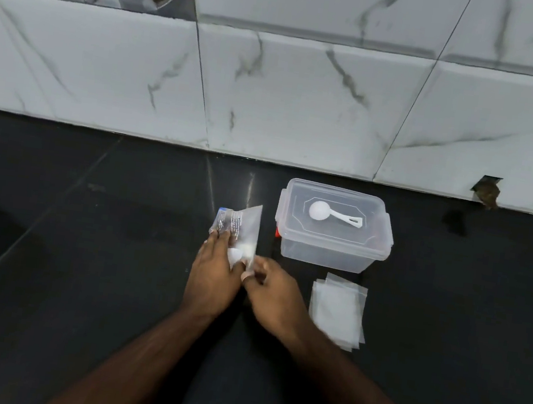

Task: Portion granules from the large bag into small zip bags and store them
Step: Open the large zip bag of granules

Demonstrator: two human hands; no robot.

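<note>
Hands meet at mid-counter: the left hand (pixel 212 278) lies with straight fingers on the printed large bag (pixel 226 224), pressing it onto the dark counter (pixel 83 245), while the right hand (pixel 275 293) pinches the lower edge of a small zip bag (pixel 249 230) holding some white granules (pixel 245 250). Just right stands the lidded clear container (pixel 333 241), white scoop (pixel 333 213) on its lid, and empty zip bags (pixel 339 308) stacked in front of it
</note>
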